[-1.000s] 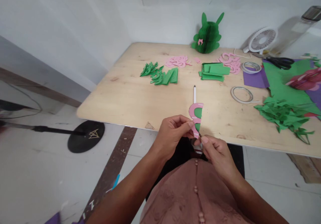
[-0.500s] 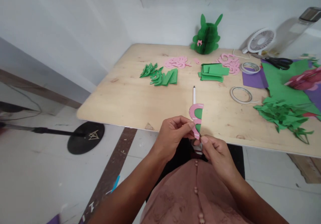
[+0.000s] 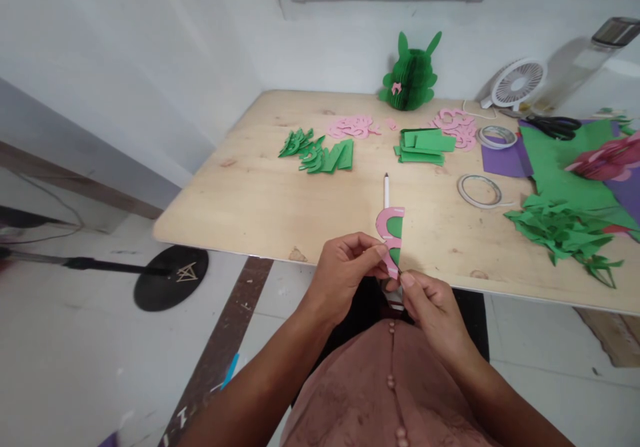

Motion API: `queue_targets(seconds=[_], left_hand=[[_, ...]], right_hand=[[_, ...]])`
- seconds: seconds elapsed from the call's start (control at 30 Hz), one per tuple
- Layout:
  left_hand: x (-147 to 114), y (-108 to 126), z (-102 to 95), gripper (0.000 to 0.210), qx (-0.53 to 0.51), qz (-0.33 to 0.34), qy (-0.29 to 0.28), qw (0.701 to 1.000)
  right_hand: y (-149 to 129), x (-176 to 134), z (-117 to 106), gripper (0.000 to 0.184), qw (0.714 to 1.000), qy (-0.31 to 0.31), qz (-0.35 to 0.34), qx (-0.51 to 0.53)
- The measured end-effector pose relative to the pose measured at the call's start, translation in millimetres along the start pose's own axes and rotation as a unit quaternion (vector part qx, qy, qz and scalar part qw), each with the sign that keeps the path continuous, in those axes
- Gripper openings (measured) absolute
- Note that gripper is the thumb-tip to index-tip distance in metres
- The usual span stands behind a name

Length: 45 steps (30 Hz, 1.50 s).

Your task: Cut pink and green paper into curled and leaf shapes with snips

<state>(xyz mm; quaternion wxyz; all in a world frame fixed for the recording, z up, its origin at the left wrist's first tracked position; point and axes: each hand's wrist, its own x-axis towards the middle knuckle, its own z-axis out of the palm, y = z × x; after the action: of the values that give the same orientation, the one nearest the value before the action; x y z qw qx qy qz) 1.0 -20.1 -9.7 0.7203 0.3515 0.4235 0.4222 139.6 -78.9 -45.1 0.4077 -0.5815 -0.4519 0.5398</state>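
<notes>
The cutout (image 3: 383,223) spans the near edge of the table (image 3: 240,193), long axis running ahead; the left hand (image 3: 345,270) pinches its near half; the right hand (image 3: 431,301) curls at its near tip, hold unclear.

White fan (image 3: 519,85) near the wall (image 3: 320,53), clear bottle (image 3: 583,70) beside it, black round base (image 3: 159,290) on floor (image 3: 75,340)

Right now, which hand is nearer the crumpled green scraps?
Right: the right hand is left of the crumpled green scraps and lower in view; the left hand is farther left.
</notes>
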Motion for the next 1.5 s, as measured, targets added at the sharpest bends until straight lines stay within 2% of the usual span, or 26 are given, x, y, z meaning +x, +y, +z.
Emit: queue_targets(seconds=[0.6,1.0,1.23,1.5], left_hand=[[0.1,2.4,4.2,0.016,-0.004,0.004,0.019,1.000],[0.1,1.4,4.7,0.016,-0.015,0.011,0.007,1.000],[-1.1,0.1,5.9,0.015,-0.015,0.018,0.025,0.999],[-1.3,-2.1,5.8,0.015,-0.027,0.028,0.013,0.999]], right_hand=[[-1.0,2.3,0.2,0.043,1.000,0.014,-0.001,0.003],[-3.3,3.4,0.7,0.041,1.000,0.011,-0.011,0.015],[-2.7,2.9,2.7,0.043,1.000,0.019,-0.010,0.021],[-4.9,2.6,1.9,0.042,1.000,0.015,-0.023,0.011]])
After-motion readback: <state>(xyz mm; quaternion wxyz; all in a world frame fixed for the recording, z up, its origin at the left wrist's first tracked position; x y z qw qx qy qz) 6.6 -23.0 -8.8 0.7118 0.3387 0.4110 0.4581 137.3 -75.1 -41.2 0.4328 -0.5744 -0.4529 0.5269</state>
